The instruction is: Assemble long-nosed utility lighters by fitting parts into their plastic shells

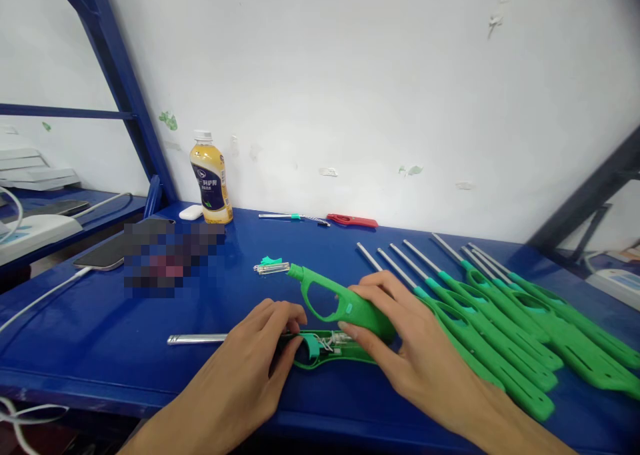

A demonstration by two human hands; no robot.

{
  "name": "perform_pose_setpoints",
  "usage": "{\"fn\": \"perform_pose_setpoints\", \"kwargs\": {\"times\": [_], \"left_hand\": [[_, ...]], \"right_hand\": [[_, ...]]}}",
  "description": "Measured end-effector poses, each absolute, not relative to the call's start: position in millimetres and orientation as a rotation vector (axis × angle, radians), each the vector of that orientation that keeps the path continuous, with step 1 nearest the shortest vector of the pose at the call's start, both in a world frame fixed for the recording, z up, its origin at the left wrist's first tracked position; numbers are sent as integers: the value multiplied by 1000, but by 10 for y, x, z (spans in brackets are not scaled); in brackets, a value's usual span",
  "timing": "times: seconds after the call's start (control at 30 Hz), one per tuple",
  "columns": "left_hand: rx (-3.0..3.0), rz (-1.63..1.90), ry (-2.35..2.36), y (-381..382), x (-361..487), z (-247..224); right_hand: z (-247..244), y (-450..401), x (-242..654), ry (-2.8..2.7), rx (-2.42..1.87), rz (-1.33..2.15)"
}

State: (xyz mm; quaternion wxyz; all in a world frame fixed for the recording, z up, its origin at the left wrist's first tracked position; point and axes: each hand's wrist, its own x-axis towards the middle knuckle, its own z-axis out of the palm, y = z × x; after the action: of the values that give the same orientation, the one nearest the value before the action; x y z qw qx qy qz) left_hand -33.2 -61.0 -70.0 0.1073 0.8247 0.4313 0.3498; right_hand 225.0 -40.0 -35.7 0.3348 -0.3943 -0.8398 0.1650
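At left, a slanting blue metal post (127, 81) meets the blue tabletop (125, 358). In front of it we see a dark flat phone (107, 248) on a white cable (83, 273), then a small white rounded case (191, 212) beside a yellow bottle with a dark label (213, 181). A silver metal tube (195, 339) juts leftward from beneath our left hand (255, 358), with a strip of blue between it and the near edge. That hand's thumb and forefinger curl close together; we cannot tell what they pinch. Beyond lie small teal and clear plastic parts (270, 265) and, by the wall, a thin silver rod with a teal collar (280, 216) and a red plastic handle (352, 221). Near the front edge, a green plastic lower shell (353, 356) lies with wires and a teal piece inside. Our right hand (415, 331) pinches a looped green upper shell (360, 308), tilted just above it. Silver-tipped green plastic lighters (500, 328) crowd the right, hemming in that hand's far side.
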Motion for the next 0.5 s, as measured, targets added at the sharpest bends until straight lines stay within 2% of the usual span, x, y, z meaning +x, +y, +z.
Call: {"fn": "perform_pose_setpoints", "kwargs": {"times": [0.1,0.3,0.5], "left_hand": [[2368,1066,1326,-633,-323,-662],[2323,1416,1587,-716,-456,-611],[2435,927,1424,-752,-722,-578]], "right_hand": [[-375,-383,2322,-2239,-1055,315],[-498,-449,2445,-2312,-1060,179],[-583,-506,2387,-2433,-995,163]]}}
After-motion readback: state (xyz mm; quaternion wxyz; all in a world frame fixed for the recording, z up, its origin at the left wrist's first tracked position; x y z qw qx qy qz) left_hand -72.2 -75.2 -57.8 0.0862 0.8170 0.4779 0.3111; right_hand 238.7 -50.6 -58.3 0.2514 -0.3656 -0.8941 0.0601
